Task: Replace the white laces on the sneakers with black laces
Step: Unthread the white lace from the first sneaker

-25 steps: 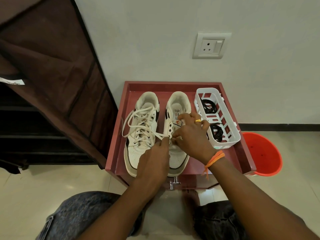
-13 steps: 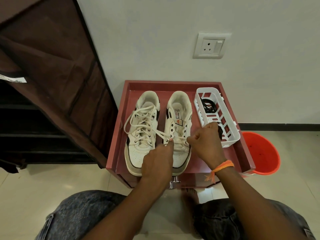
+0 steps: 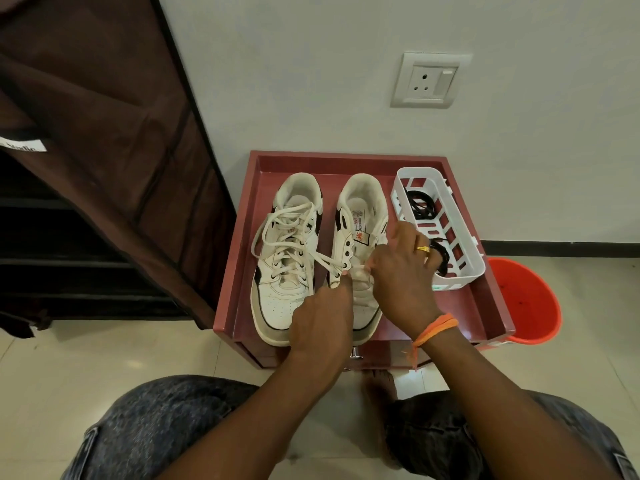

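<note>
Both hands meet over the right sneaker (image 3: pixel 360 216) on the maroon desk (image 3: pixel 242 271): left hand (image 3: pixel 323 318) and right hand (image 3: pixel 401 275) each pinch its white lace (image 3: pixel 358 271). Black laces (image 3: pixel 420 204) lie in the white basket (image 3: pixel 464 244) at three o'clock.

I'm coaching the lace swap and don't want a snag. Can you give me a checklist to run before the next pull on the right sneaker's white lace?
1. Left hand pinches the white lace: ok.
2. Right hand grips the lace: cannot tell, its fingers hide it.
3. Right sneaker upper eyelets freed: ok.
4. Lower eyelets freed: not ok, lace crosses there.
5. Left sneaker unlaced: not ok, fully laced.
6. Black laces ready in the basket: ok.
</note>
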A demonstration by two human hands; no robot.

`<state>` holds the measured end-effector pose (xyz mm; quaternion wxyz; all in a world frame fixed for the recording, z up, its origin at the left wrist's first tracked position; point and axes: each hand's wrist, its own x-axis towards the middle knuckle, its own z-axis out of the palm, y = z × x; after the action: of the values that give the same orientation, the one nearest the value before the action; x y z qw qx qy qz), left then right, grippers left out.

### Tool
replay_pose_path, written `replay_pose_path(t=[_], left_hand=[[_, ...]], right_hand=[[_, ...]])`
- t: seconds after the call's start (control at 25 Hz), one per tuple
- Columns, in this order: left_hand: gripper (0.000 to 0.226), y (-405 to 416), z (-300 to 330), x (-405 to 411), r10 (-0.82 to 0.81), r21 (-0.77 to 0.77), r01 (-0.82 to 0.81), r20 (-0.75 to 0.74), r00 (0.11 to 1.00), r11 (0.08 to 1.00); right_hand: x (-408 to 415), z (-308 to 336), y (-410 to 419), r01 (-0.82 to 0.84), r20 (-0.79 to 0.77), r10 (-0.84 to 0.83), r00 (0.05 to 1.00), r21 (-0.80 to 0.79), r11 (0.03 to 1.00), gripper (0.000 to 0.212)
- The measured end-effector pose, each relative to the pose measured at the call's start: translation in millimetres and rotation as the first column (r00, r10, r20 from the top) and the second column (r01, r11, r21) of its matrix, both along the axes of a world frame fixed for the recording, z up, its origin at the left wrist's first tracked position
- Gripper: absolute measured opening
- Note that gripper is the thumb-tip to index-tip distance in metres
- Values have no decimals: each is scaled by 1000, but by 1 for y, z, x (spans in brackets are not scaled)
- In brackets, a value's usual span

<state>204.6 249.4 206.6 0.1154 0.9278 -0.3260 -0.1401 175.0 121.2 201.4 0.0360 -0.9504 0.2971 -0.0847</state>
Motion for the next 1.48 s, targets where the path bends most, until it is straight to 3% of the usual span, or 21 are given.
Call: replay_pose_path(t=[0.24, 0.4, 0.48, 0.56, 0.68, 0.8, 0.88, 0.96, 1.0, 1.08, 1.2, 1.36, 1.48], left_hand=[[60, 1, 1, -2, 10, -7, -10, -12, 1000, 1000], [50, -3, 5, -4, 11, 0, -11, 23, 1000, 1000], [42, -4, 6, -4, 14, 6, -14, 28, 1000, 1000], [38, -3, 5, -3, 18, 5, -18, 5, 1000, 1000], [48, -1, 3, -1, 10, -27, -10, 10, 1000, 1000], [59, 0, 3, 0, 4, -23, -3, 3, 1000, 1000], [61, 0, 5, -1, 1, -16, -1, -3, 1000, 1000], [59, -1, 5, -1, 0, -12, 0, -8, 1000, 1000], [57, -1, 5, -1, 1, -17, -1, -5, 1000, 1000], [55, -2, 5, -2, 3, -21, -3, 11, 1000, 1000], [48, -4, 6, -2, 1, -13, -1, 20, 1000, 1000], [35, -4, 6, -1, 12, -2, -12, -1, 1000, 1000], [46, -3, 5, -1, 4, -23, -4, 12, 1000, 1000]], right_hand=[[-28, 9, -29, 264, -117, -257, 959, 50, 963, 17], [-11, 9, -11, 39, 95, -52, 994, 137, 990, 26], [0, 3, 4, -42, 80, 34, 996, 104, 994, 24], [6, -5, 11, -24, 68, 17, 998, 110, 994, 16], [2, -3, 3, 11, 129, -44, 991, 247, 969, 7], [-13, 3, -30, 109, 184, -231, 955, 506, 856, 12], [-26, 6, -53, 233, 111, -353, 929, 567, 790, 3], [-29, 9, -58, 319, -4, -377, 926, 539, 779, 15], [-27, 10, -51, 313, -27, -341, 940, 472, 825, 17], [-19, 13, -31, 203, 79, -241, 967, 331, 922, 16], [-5, 7, -1, -7, 230, -47, 972, 227, 974, 27], [8, -13, 5, 25, 146, -63, 987, 248, 968, 11], [6, -8, 6, 45, 115, -75, 991, 244, 969, 9]])
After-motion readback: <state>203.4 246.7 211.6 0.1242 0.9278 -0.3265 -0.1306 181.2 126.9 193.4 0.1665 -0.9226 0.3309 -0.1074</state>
